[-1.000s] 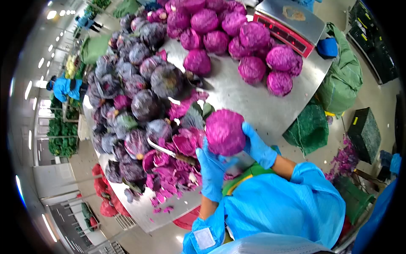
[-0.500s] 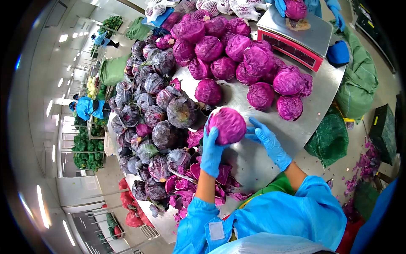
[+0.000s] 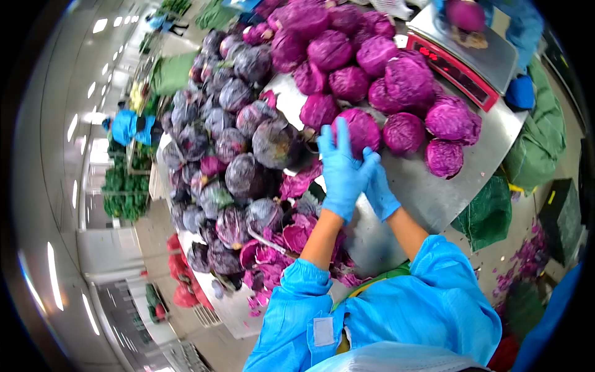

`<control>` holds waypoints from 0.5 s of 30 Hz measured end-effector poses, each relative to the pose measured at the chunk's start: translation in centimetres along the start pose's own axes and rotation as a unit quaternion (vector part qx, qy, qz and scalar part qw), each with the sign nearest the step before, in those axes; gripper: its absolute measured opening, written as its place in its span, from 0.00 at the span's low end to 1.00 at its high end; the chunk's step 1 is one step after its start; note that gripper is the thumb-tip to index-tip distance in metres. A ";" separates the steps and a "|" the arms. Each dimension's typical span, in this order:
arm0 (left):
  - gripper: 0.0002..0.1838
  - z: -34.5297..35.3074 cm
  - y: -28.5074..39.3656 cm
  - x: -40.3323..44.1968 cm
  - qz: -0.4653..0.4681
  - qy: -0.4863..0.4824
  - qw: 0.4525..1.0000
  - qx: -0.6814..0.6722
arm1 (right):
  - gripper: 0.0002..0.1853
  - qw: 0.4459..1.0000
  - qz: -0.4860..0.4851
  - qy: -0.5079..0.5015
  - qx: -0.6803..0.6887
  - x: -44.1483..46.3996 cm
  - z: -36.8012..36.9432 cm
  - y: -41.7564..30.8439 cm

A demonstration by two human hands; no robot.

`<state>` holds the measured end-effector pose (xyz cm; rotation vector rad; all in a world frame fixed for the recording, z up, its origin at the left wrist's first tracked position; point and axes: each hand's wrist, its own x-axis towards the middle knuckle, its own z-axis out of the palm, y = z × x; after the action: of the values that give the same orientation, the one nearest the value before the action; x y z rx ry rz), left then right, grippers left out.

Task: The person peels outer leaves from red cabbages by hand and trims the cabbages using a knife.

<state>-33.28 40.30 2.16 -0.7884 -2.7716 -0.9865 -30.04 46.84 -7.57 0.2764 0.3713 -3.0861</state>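
A peeled purple cabbage [image 3: 358, 131] rests at the near edge of the group of bright purple cabbages on the metal table. My left hand [image 3: 342, 173], in a blue glove, lies against its near left side with the fingers spread. Just right of it and partly behind it, my right hand [image 3: 379, 186] is beside the cabbage's near side; its fingers are mostly hidden. Left of my hands is a heap of dark unpeeled cabbages [image 3: 277, 144]. Among the loose purple leaves [image 3: 300, 232] lies a curved knife [image 3: 266, 240].
A scale [image 3: 455, 73] with a red display front stands at the back right; a person's blue-gloved hand and a cabbage are over it. Green sacks [image 3: 538, 146], a black crate [image 3: 561, 217] and leaf scraps [image 3: 527, 257] lie right of the table. Another person [image 3: 132, 127] stands far left.
My hands have moved forward with the cabbage, from over the table's middle to the peeled group. My left hand's fingers have spread. A cabbage remains over the scale, where the display is now lit.
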 end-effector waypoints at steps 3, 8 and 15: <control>0.44 -3.1 2.3 -5.0 0.052 -0.095 0.993 -0.056 | 0.33 0.961 -0.061 0.089 -0.256 0.8 -2.6 1.8; 0.30 -8.2 3.0 -17.2 0.003 -0.117 0.986 -0.122 | 0.33 0.987 0.062 0.149 -0.019 0.6 -0.9 0.6; 0.15 -11.3 0.9 -36.5 -0.373 0.301 0.874 -0.085 | 0.23 0.879 -0.035 -0.147 -0.453 -12.3 9.0 4.8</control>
<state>-2.34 17.96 2.22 0.5845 -2.4071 -1.2933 -19.33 40.06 2.12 -0.2361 1.7056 -2.5494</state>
